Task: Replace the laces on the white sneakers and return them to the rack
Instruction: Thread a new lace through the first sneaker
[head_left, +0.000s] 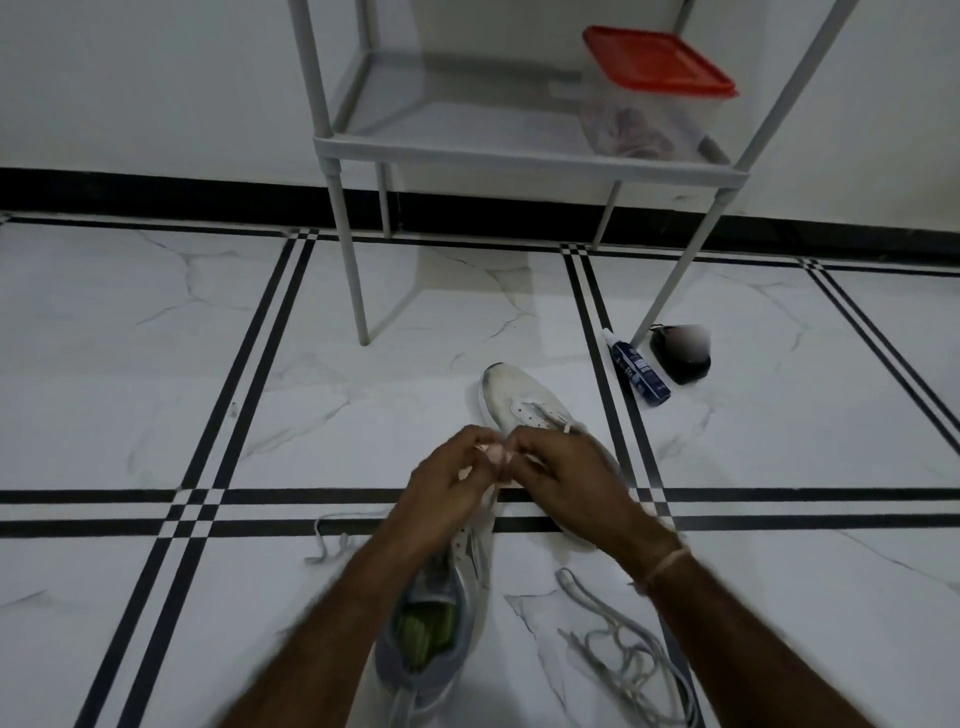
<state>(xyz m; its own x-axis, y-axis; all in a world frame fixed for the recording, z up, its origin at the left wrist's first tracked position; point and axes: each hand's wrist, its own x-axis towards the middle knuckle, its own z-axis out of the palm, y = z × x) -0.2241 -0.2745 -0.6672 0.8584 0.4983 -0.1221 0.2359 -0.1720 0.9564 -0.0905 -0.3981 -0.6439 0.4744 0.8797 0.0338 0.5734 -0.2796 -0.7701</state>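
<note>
Two white sneakers lie on the marble floor. The near sneaker (447, 613), with a grey collar and green insole, points away from me, its front hidden under my hands. The far sneaker (519, 400) lies beyond, its heel hidden by my right arm. My left hand (447, 483) and my right hand (561, 478) meet above the near sneaker's front, fingertips pinching a lace (491, 486) between them. A loose lace (623, 654) lies tangled on the floor at the right. Another lace end (327, 540) trails out to the left.
A grey shoe rack (519, 156) stands against the wall ahead; a clear box with a red lid (660, 67) sits on its shelf. By the rack's right leg lie a blue bottle (639, 374) and a dark round object (680, 353).
</note>
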